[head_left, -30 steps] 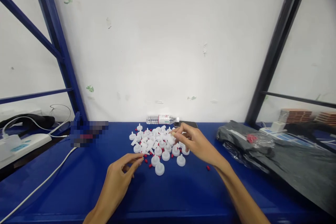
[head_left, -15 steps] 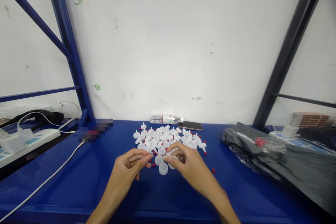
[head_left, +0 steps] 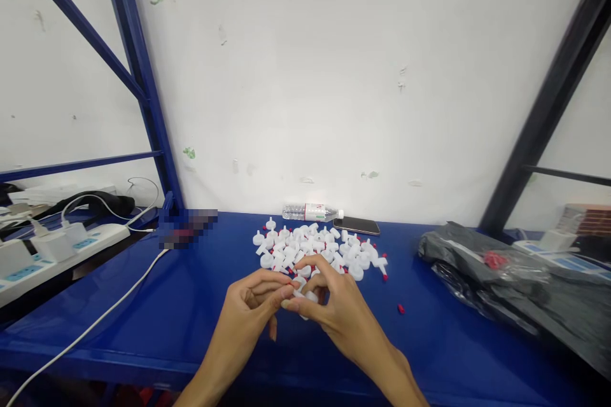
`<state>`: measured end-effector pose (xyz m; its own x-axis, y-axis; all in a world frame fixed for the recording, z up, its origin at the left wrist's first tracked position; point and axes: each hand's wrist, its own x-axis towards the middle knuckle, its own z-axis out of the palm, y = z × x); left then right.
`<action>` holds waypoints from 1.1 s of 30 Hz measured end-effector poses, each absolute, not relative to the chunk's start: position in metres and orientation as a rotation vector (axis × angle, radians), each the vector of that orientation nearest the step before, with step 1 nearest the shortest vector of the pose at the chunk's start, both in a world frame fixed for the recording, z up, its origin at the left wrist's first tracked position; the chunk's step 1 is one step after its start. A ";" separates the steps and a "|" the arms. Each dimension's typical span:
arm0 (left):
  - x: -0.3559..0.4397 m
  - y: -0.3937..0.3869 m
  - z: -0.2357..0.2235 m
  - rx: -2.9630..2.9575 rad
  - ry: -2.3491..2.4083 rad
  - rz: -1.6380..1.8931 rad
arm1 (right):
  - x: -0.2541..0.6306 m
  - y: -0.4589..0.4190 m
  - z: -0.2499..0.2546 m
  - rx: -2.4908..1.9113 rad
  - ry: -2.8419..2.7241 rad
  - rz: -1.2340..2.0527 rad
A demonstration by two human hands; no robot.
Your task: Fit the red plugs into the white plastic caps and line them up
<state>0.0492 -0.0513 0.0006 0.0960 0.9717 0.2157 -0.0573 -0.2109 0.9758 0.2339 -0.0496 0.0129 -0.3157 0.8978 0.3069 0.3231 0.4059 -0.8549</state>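
Note:
My right hand is closed around a white nozzle cap, gripping it between thumb and fingers with its spout toward the left. Thumb and fingertips of my left hand are pinched together at that spout, and a bit of a small red tip cap shows there, mostly covered by the fingers. The fingertips of both hands meet above the table. Just beyond them lies a heap of white nozzle caps, with small red tip caps scattered among them. One loose red tip cap lies apart at the right.
A clear water bottle lies on its side by the wall, beside a dark phone. Grey plastic bags cover the right of the blue table. On the left are a power strip and a white cable.
My hands have come together, the right bringing a white nozzle cap to the red tip cap in my left fingers. The whole view has shifted slightly.

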 end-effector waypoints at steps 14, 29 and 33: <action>0.054 -0.057 0.000 1.407 0.994 1.376 | 0.226 -0.050 0.011 -0.992 -1.713 0.889; 0.042 -0.050 0.005 1.627 1.243 1.481 | 0.236 -0.050 0.009 -0.976 -1.796 0.755; 0.003 0.000 0.033 1.857 1.562 1.481 | 0.254 -0.047 0.013 -1.046 -1.633 0.623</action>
